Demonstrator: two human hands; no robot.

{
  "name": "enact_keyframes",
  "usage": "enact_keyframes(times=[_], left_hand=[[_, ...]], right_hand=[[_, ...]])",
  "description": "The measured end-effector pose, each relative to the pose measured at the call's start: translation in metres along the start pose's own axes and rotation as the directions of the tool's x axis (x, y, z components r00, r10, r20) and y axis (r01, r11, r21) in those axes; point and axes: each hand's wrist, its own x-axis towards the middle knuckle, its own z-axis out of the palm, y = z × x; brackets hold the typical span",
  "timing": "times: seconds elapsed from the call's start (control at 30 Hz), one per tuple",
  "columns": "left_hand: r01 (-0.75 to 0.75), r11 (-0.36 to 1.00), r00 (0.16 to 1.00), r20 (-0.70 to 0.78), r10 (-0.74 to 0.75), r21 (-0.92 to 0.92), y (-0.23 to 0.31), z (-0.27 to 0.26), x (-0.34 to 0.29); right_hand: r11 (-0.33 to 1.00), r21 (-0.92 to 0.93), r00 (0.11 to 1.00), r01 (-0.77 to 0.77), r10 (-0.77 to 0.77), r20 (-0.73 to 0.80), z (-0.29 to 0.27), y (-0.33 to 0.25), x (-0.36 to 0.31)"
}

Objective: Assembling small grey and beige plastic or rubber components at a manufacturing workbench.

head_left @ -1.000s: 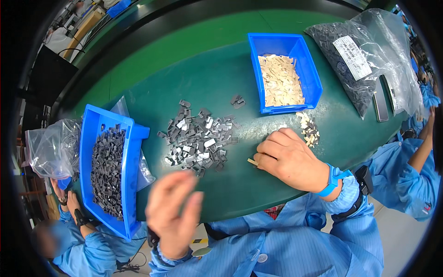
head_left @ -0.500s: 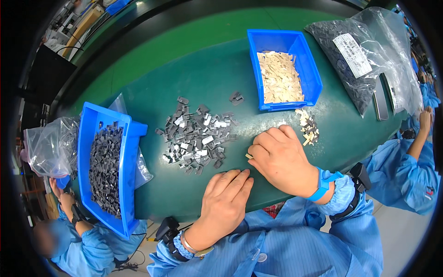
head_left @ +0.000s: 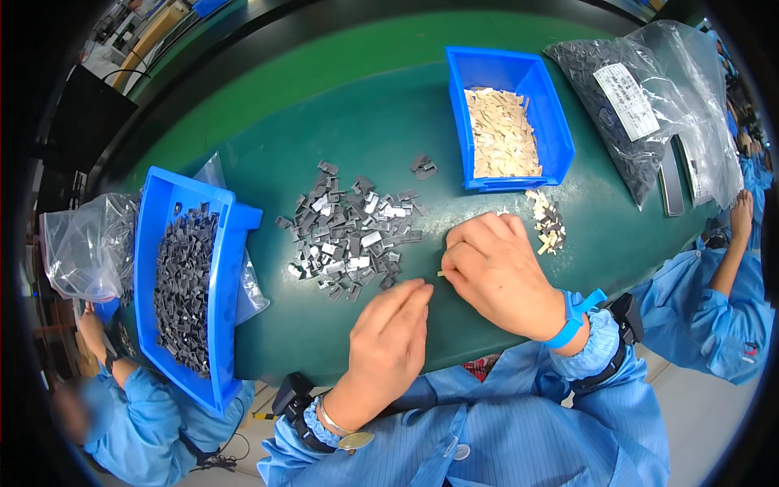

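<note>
My right hand point(head_left: 505, 276) pinches a small cream-coloured strip point(head_left: 441, 273), whose end sticks out past the fingertips. To its left, my left hand point(head_left: 388, 339) has its fingers drawn together; whatever may be between them is hidden. A loose pile of small dark grey clips point(head_left: 355, 231), some with shiny white faces, spreads on the green table point(head_left: 324, 341) beyond my left hand. Just right of my right hand is a little heap of cream and black strips point(head_left: 549, 221). Behind that heap stands a blue bin point(head_left: 557, 154) holding many cream strips point(head_left: 503, 134).
At the left a blue bin point(head_left: 230, 308) is filled with dark grey pieces point(head_left: 185, 292), beside clear plastic bags point(head_left: 77, 252). A bag of dark parts point(head_left: 604, 105) lies at the far right next to a phone point(head_left: 671, 183). Co-workers in blue sit on both sides.
My left hand has pulled back slightly from the right hand, and its fingers have drawn together. The right hand still pinches the cream strip. The whole view has shifted a little.
</note>
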Motion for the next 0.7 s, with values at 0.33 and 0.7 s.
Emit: enact_keyframes(times=[0.33,0.7], left_hand=[[-0.026,0.993,0.998,0.054,0.02,0.114,0.002,0.014,0.025],[0.039,0.979,0.967,0.238,-0.088,0.2,0.001,0.015,0.042]], right_hand=[[0.995,0.095,1.0,-0.005,0.003,0.022,-0.018,0.011,0.0],[0.996,0.091,1.0,0.001,-0.002,0.008,-0.02,0.011,-0.005]])
